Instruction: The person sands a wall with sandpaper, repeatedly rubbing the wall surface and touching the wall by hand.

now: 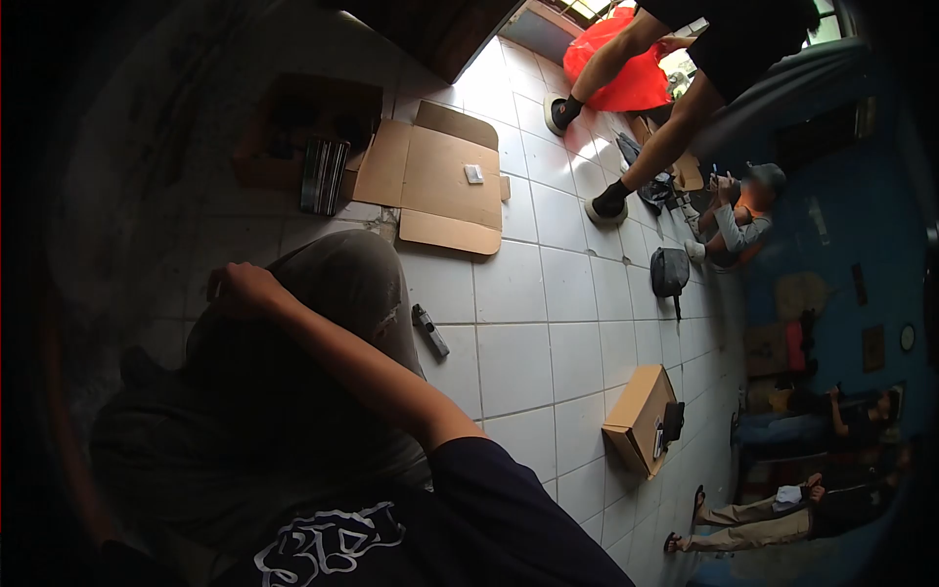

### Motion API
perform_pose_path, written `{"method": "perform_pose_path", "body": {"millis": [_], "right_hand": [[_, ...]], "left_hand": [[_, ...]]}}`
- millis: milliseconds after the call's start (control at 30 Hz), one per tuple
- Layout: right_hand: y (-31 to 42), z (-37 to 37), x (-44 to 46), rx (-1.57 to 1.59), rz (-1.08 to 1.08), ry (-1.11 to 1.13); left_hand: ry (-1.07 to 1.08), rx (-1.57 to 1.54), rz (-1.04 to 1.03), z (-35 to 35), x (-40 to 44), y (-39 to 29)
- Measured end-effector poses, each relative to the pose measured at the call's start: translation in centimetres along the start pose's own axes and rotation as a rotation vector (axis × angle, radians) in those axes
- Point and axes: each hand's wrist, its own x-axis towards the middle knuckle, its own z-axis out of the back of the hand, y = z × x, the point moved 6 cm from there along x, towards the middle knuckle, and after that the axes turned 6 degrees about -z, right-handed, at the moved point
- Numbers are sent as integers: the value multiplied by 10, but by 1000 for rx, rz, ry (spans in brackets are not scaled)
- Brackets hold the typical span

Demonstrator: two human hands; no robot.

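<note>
My right hand (243,289) droops loosely over my bent leg in dark trousers (333,269), fingers hanging down and partly in shadow. I see nothing held in it. The forearm lies across the thigh. Beside the knee on the tiles is a small grey device (430,331) that looks like a vape. Past the knee, an opened cardboard box (430,181) has its flaps spread, with a small white packet (473,174) on it. A stack of thin cases (325,176) stands at the dark box's edge. My left hand is not in view.
A cardboard box (636,416) with dark items stands on the tiled floor at right. A black bag (670,272) lies farther off. One person stands at the top near a red bag (616,64); another sits behind. Two more people are at the far right.
</note>
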Motion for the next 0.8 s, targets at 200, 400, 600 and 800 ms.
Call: {"method": "perform_pose_path", "body": {"millis": [200,400,600,800], "right_hand": [[-5,-3,4,25,-21,5],[-5,-3,3,-1,-17,27],[-5,-1,2,90,0,24],[1,0,1,59,-12,57]], "left_hand": [[4,-174,13,3,-17,1],[-33,-210,27,-9,0,-2],[-108,-198,15,-29,0,-7],[51,-63,-113,-8,30,-4]]}}
